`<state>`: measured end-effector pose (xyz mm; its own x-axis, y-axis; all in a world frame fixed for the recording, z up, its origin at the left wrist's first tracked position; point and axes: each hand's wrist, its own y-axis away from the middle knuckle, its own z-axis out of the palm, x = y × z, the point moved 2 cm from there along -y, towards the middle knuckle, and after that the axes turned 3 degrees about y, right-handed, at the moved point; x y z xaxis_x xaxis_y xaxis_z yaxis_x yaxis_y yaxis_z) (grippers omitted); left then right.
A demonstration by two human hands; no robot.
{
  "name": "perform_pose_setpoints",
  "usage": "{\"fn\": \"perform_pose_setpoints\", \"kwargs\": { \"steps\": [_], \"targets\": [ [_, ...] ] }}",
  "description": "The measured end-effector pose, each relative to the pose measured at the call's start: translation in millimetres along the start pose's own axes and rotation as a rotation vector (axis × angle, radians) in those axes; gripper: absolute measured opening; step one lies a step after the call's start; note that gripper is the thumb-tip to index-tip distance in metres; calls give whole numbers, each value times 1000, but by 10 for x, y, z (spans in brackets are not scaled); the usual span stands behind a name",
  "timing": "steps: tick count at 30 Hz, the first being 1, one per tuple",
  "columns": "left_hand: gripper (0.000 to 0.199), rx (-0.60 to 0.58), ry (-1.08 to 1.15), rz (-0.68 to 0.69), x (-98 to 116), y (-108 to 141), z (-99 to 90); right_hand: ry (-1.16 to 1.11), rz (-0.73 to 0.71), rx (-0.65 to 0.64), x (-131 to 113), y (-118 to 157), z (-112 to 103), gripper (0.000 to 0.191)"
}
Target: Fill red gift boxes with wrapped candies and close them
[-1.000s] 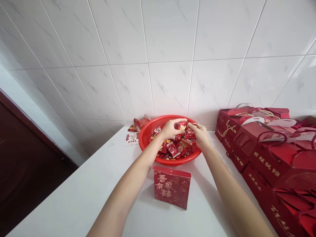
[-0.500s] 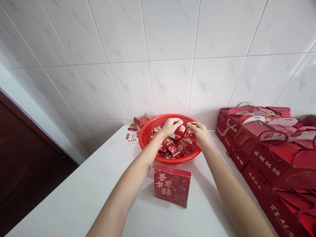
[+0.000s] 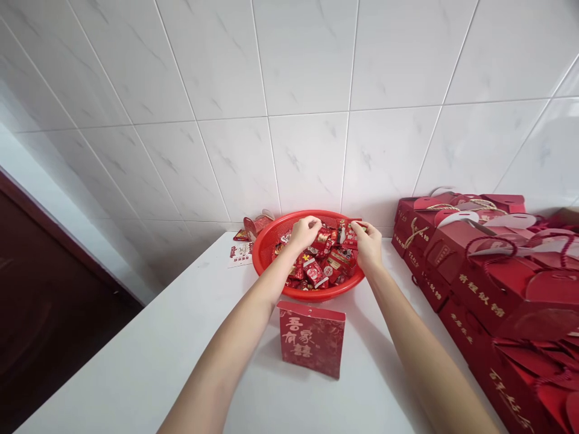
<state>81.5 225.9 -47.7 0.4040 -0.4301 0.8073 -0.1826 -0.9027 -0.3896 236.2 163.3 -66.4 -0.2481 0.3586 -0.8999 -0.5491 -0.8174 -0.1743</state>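
Over the red plastic basket [image 3: 332, 294], both my hands are closed in a pinch. My left hand [image 3: 306, 232] has its fingertips together at the top of a shiny red wrapped candy [image 3: 322, 240]; their exact grip is partly hidden. A flat red candy packet [image 3: 347, 234] is pinched in my right hand [image 3: 368, 246] near the basket's right rim. Several wrapped candies [image 3: 315, 272] in red and gold fill the basket below. Just in front of it, a red gift box [image 3: 311, 340] with gold lettering stands upright on the white table [image 3: 190, 343].
Stacked red gift boxes [image 3: 479, 289] with rope handles line the right side of the table. Behind the basket on the left lie a small red carton [image 3: 257, 225] and a printed white sheet [image 3: 239, 254]. A tiled wall [image 3: 307, 157] rises at the back.
My hands have moved a little apart, the left one leftward with the shiny candy. The flat packet in my right hand has come up and shows more fully. The view has shifted slightly.
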Motion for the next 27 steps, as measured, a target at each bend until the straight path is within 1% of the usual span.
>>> {"fn": "perform_pose_setpoints", "kwargs": {
  "steps": [1,2,3,4,5,6,8,9,10,11,12,13,17,20,21,23,25,27],
  "targets": [
    [10,37,-3,-13,-10,-11,-16,-13,-17,27,-3,-3,-4,28],
    [10,50,-5,-22,-15,-19,-26,-22,-24,48,-4,-5,-8,28],
    [10,30,-4,-18,-11,-22,-29,-29,-23,60,-3,-8,-11,28],
    [11,-35,3,-4,1,-18,-19,-35,-19,65,-2,-11,-14,28],
    [12,-154,15,9,20,-4,5,-38,-13,64,0,-14,-16,28],
    [14,-326,32,8,41,26,41,-38,-7,56,4,-17,-17,29],
    [16,-750,35,-46,83,135,124,-26,6,28,12,-25,-17,30],
    [17,-947,-5,-95,96,208,153,-18,8,18,17,-29,-17,30],
    [18,-1095,-74,-146,104,281,166,-13,11,11,21,-34,-16,31],
    [20,-1181,-163,-177,108,347,161,-10,11,9,25,-40,-14,31],
    [23,-1210,-260,-187,110,403,140,-13,10,10,27,-45,-11,31],
    [25,-1197,-352,-183,112,450,103,-19,8,13,27,-48,-6,31],
    [34,-1051,-606,-116,147,591,-140,-33,39,5,30,-30,28,27],
    [36,-908,-843,-93,166,624,-293,3,59,-35,47,4,58,24],
    [35,-873,-918,-113,157,623,-313,18,56,-46,55,13,66,23],
    [32,-849,-1032,-160,117,615,-298,43,47,-57,76,22,75,22],
    [30,-843,-1092,-171,65,605,-236,60,43,-59,96,22,77,22],
    [30,-839,-1104,-149,22,601,-170,68,42,-65,108,20,75,22]
  ]
}}
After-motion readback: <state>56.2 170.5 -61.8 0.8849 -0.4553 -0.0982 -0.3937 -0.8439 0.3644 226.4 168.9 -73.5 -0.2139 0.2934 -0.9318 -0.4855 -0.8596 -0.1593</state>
